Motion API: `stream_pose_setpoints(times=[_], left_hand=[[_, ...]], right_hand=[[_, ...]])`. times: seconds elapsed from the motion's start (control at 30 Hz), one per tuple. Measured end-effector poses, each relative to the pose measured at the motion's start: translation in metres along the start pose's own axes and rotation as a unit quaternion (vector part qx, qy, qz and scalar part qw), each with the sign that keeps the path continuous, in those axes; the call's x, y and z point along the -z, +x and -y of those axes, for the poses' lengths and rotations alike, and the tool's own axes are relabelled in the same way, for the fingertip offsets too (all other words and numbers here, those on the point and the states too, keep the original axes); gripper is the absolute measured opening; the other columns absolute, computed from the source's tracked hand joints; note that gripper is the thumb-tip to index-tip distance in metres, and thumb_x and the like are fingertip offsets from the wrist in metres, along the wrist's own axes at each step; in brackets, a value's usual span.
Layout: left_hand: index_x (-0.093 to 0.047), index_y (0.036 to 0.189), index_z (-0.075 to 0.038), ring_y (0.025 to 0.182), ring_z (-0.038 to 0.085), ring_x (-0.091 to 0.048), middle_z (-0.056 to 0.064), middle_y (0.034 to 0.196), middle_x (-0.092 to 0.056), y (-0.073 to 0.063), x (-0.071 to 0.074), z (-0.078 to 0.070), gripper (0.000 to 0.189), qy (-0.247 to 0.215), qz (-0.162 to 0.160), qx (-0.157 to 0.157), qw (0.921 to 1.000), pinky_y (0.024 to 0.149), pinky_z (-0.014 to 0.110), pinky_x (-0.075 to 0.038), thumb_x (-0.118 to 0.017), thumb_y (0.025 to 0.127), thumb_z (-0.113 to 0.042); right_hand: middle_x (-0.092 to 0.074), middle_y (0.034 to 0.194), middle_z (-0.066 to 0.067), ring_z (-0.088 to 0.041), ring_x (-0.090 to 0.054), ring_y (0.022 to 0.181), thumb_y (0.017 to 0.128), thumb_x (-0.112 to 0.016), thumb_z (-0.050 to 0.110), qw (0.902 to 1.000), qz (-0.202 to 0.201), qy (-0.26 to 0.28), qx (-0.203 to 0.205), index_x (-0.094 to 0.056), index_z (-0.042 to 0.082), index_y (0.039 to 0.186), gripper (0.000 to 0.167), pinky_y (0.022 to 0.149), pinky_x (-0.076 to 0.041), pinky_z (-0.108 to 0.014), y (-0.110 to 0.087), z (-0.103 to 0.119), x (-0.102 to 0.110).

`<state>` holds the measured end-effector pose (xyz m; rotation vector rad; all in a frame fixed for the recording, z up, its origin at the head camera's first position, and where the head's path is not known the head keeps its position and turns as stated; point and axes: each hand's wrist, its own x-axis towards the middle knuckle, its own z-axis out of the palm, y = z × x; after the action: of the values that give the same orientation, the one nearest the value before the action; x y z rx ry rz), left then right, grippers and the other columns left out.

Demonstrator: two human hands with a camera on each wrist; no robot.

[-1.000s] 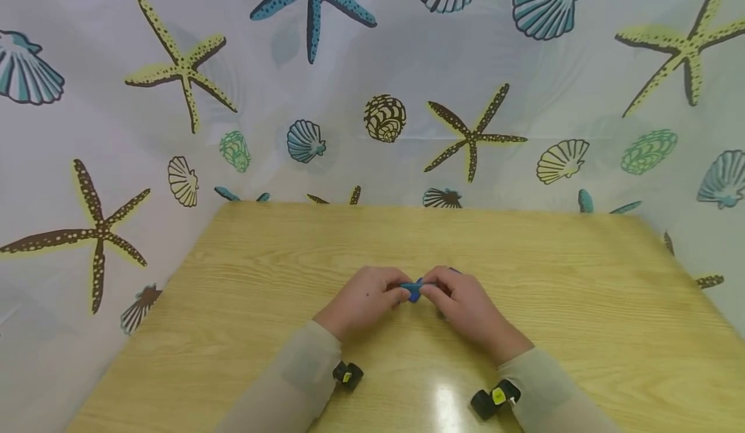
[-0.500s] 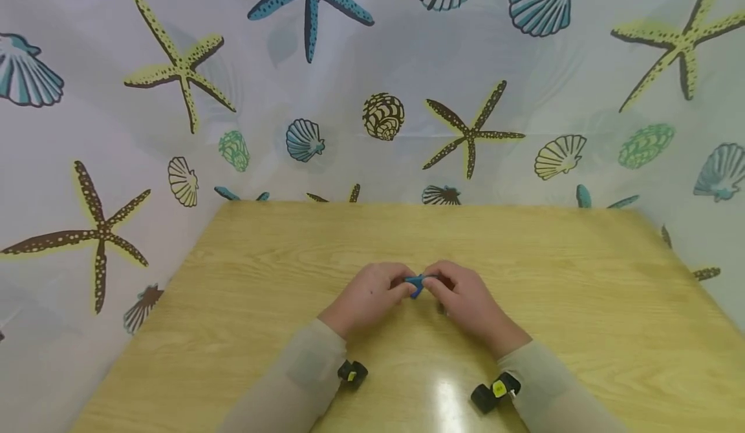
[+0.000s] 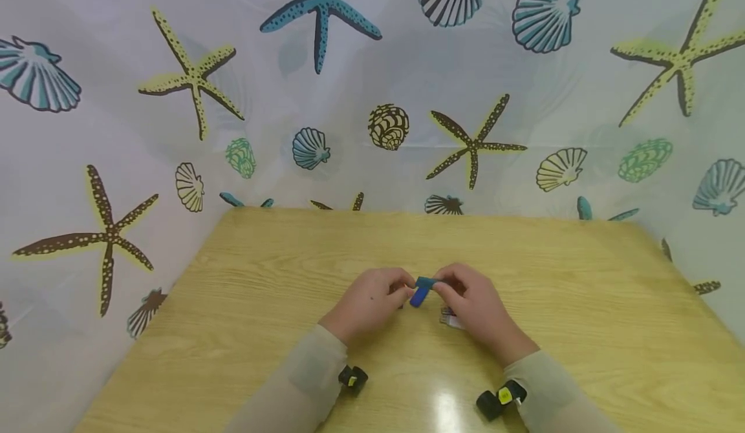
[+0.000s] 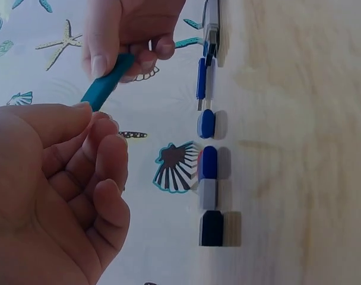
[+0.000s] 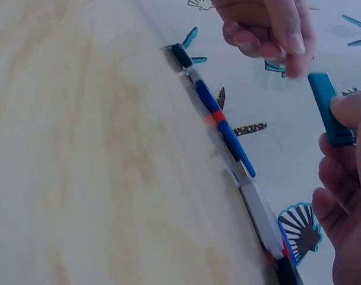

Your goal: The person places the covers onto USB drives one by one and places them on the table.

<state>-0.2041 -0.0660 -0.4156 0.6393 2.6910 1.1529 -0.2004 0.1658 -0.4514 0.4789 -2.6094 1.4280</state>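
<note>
A small flat teal bar (image 3: pixel 426 282) is held by my right hand (image 3: pixel 474 297), thumb on its face, as the right wrist view shows with the teal bar (image 5: pixel 326 110) standing out past the thumb. My left hand (image 3: pixel 369 304) is close by its free end. In the right wrist view the left hand's fingers (image 5: pixel 295 44) are apart from the bar and slightly blurred, loosely curled. The left wrist view has the bar (image 4: pixel 108 82) ending near the left thumb tip. Under the hands lies a blue piece (image 3: pixel 418 296) on the table.
Several small items lie in a row on the wooden table (image 3: pixel 291 245): a dark block (image 4: pixel 212 228), a blue and grey piece (image 4: pixel 208 178), a blue rounded piece (image 4: pixel 206 124) and a long silver piece (image 5: pixel 260 217). A patterned curtain (image 3: pixel 349 97) stands behind.
Earlier both hands pinched the teal bar at its ends. Now the left fingers have come off it, and it stays in the right hand. More of the blue piece beneath shows.
</note>
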Motion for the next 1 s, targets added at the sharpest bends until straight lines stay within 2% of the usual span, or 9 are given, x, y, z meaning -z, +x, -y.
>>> stream_pose_setpoints(times=[0.17,0.33,0.5,0.63,0.83,1.0], left_hand=[[-0.065,0.091,-0.025,0.067,0.013,-0.055,-0.005,0.078,-0.064,-0.001,0.001,0.001,0.011,0.001,-0.006,0.018,0.9998,0.061,0.031,-0.047,-0.066,0.101,-0.031],[-0.062,0.090,-0.022,0.065,0.015,-0.054,-0.005,0.077,-0.061,-0.001,0.001,0.002,0.015,-0.011,-0.014,0.027,0.9995,0.058,0.031,-0.045,-0.063,0.103,-0.029],[-0.064,0.101,-0.016,0.068,0.016,-0.054,-0.003,0.082,-0.061,-0.001,0.004,0.003,0.016,-0.020,-0.025,0.044,0.9985,0.061,0.032,-0.047,-0.056,0.106,-0.029],[-0.064,0.105,-0.016,0.068,0.015,-0.056,-0.003,0.081,-0.060,-0.001,0.006,0.004,0.017,-0.015,-0.038,0.049,0.9980,0.061,0.031,-0.048,-0.055,0.106,-0.030],[-0.066,0.106,-0.015,0.064,0.016,-0.056,-0.002,0.077,-0.059,0.000,0.008,0.006,0.018,-0.001,-0.042,0.050,0.9979,0.062,0.032,-0.048,-0.055,0.106,-0.030],[-0.066,0.101,-0.019,0.064,0.015,-0.057,-0.005,0.081,-0.063,0.001,0.007,0.009,0.013,0.014,-0.033,0.058,0.9977,0.061,0.032,-0.049,-0.058,0.104,-0.030]], right_hand=[[-0.066,0.101,0.002,-0.021,-0.058,0.092,0.102,-0.062,0.038,0.9978,-0.051,0.006,-0.042,-0.066,0.019,0.108,0.020,0.082,-0.050,-0.039,0.000,-0.009,0.008],[-0.066,0.098,-0.001,-0.023,-0.057,0.090,0.101,-0.063,0.034,0.9963,-0.060,0.000,-0.061,-0.066,0.015,0.107,0.020,0.083,-0.049,-0.042,0.003,-0.011,0.012],[-0.065,0.097,-0.001,-0.022,-0.057,0.089,0.100,-0.065,0.026,0.9959,-0.053,-0.040,-0.061,-0.066,0.015,0.107,0.014,0.083,-0.049,-0.040,0.004,-0.014,0.013],[-0.065,0.097,0.000,-0.021,-0.056,0.087,0.099,-0.066,0.024,0.9933,-0.032,-0.086,-0.071,-0.068,0.015,0.106,0.013,0.079,-0.048,-0.039,0.005,-0.017,0.013],[-0.067,0.098,0.001,-0.020,-0.057,0.086,0.098,-0.066,0.024,0.9876,0.003,-0.134,-0.082,-0.071,0.015,0.106,0.013,0.079,-0.048,-0.039,0.007,-0.019,0.013],[-0.067,0.097,0.001,-0.018,-0.056,0.084,0.097,-0.067,0.019,0.9850,0.017,-0.154,-0.076,-0.071,0.014,0.106,0.011,0.077,-0.048,-0.038,0.008,-0.019,0.011]])
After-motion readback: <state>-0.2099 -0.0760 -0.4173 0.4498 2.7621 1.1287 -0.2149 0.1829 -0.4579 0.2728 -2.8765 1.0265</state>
